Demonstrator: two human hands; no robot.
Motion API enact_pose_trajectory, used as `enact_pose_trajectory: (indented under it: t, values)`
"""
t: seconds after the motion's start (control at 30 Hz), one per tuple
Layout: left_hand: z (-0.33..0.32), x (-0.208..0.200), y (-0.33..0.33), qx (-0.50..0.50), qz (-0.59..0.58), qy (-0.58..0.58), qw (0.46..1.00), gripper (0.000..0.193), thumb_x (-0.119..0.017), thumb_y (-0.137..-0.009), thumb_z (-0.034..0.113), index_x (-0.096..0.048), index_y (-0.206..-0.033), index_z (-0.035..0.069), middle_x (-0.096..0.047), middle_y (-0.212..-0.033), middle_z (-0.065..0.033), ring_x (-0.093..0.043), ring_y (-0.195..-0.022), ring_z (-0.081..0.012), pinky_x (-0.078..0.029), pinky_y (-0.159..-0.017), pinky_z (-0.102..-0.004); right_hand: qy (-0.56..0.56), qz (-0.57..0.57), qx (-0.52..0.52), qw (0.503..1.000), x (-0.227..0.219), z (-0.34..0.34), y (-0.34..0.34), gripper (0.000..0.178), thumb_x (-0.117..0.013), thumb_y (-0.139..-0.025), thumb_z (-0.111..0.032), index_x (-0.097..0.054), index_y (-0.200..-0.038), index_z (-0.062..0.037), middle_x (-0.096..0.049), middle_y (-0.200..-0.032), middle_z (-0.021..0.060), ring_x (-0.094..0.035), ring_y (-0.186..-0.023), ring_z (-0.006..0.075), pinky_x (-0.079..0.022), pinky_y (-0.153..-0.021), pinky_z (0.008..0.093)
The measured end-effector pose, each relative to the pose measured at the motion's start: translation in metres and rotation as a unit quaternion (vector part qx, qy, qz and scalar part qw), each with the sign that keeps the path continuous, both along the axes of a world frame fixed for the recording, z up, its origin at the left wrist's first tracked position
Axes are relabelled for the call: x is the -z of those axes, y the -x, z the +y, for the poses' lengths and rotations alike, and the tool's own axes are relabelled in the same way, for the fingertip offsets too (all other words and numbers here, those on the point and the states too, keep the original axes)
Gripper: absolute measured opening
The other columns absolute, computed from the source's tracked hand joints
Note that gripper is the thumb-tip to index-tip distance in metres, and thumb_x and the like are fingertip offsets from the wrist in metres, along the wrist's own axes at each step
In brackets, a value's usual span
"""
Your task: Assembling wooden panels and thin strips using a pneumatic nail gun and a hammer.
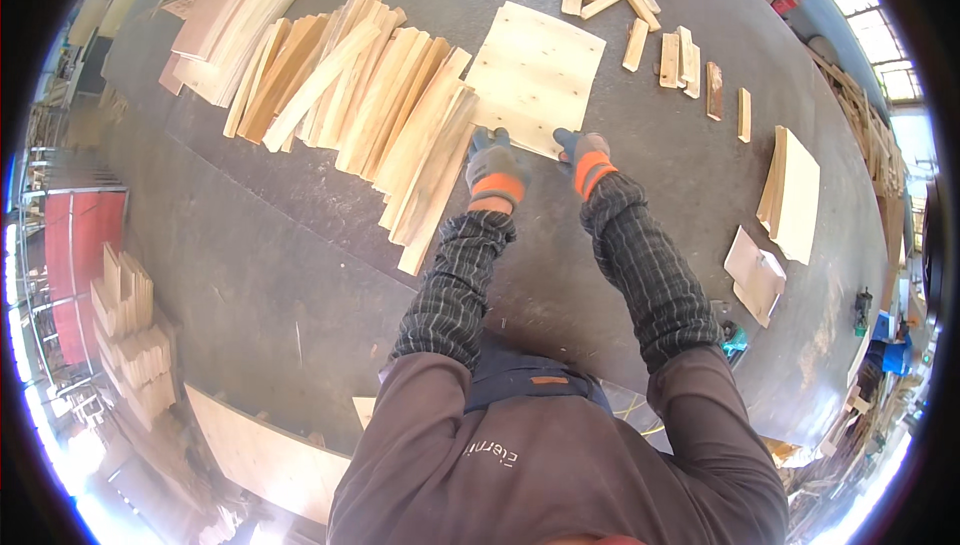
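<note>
From where I stand, the person's gloved left hand (492, 163) and right hand (585, 152) have their fingers clamped on the near edge of a pale, knotted wooden panel (538, 70), one toward each near corner, though I can't tell whether that edge is lifted. The panel is over the dark tabletop (270, 295), just right of a long row of wooden strips (322, 86). Farther right are scattered short blocks (635, 45), with a pale board stack (797, 200) nearer on that side.
</note>
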State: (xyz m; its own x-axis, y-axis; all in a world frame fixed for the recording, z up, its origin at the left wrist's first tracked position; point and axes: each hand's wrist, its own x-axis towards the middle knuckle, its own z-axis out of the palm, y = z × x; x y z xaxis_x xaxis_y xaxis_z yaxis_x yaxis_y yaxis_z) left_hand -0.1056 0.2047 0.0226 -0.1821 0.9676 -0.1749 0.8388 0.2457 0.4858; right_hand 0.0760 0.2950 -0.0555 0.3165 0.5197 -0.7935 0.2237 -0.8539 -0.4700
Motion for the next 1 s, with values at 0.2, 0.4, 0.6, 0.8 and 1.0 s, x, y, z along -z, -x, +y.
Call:
enact_pose_trajectory:
  t: [0.2, 0.4, 0.6, 0.8, 1.0]
  values:
    - [-0.011, 0.006, 0.011, 0.006, -0.012, 0.009, 1.000, 0.059, -0.072, -0.086, 0.029, -0.066, -0.142, 0.011, -0.042, -0.161, -0.0264, -0.051, -0.141, -0.0439, -0.049, -0.112, -0.0485, 0.040, 0.063, 0.097, 0.993, -0.036, -0.009, 0.014, 0.026, -0.080, -0.094, -0.029, -0.065, -0.082, -0.0104, -0.059, -0.069, 0.0007, -0.054, -0.055, 0.0156, -0.052, -0.054, 0.0382]
    - [-0.011, 0.047, 0.020, -0.068, -0.121, -0.056, 0.989, 0.053, -0.074, -0.087, 0.024, -0.070, -0.137, 0.006, -0.059, -0.149, -0.0267, -0.065, -0.128, -0.0396, -0.049, -0.113, -0.0420, 0.031, 0.050, 0.013, 0.998, -0.028, -0.022, 0.037, 0.025, -0.080, -0.095, -0.028, -0.070, -0.103, -0.0069, -0.066, -0.090, 0.0043, -0.058, -0.057, 0.0188, -0.056, -0.058, 0.0402]
    - [0.014, 0.034, -0.031, -0.252, -0.614, 0.040, 0.747, 0.030, -0.070, -0.096, 0.006, -0.069, -0.125, -0.004, -0.077, -0.100, -0.0173, -0.076, -0.085, -0.0272, -0.064, -0.071, -0.0410, -0.149, -0.027, -0.143, 0.978, 0.058, -0.050, -0.066, 0.029, -0.077, -0.096, -0.027, -0.068, -0.107, -0.0019, -0.069, -0.100, 0.0087, -0.066, -0.063, 0.0207, -0.059, -0.063, 0.0435]
    - [0.010, 0.064, 0.001, -0.358, -0.654, 0.022, 0.666, 0.019, -0.072, -0.100, 0.011, -0.071, -0.116, 0.000, -0.074, -0.089, -0.0118, -0.071, -0.067, -0.0216, -0.059, -0.055, -0.0363, 0.037, 0.056, 0.024, 0.997, -0.039, -0.019, 0.030, 0.030, -0.076, -0.097, -0.026, -0.068, -0.109, 0.0007, -0.070, -0.102, 0.0122, -0.068, -0.069, 0.0288, -0.060, -0.068, 0.0484]
    - [0.020, 0.044, -0.015, -0.391, -0.675, 0.088, 0.619, 0.021, -0.074, -0.101, 0.021, -0.074, -0.109, 0.001, -0.074, -0.085, -0.0094, -0.069, -0.064, -0.0206, -0.059, -0.054, -0.0372, -0.027, 0.173, 0.160, 0.972, -0.038, -0.027, 0.015, 0.027, -0.073, -0.101, -0.026, -0.069, -0.109, -0.0006, -0.071, -0.102, 0.0115, -0.069, -0.086, 0.0289, -0.060, -0.076, 0.0509]
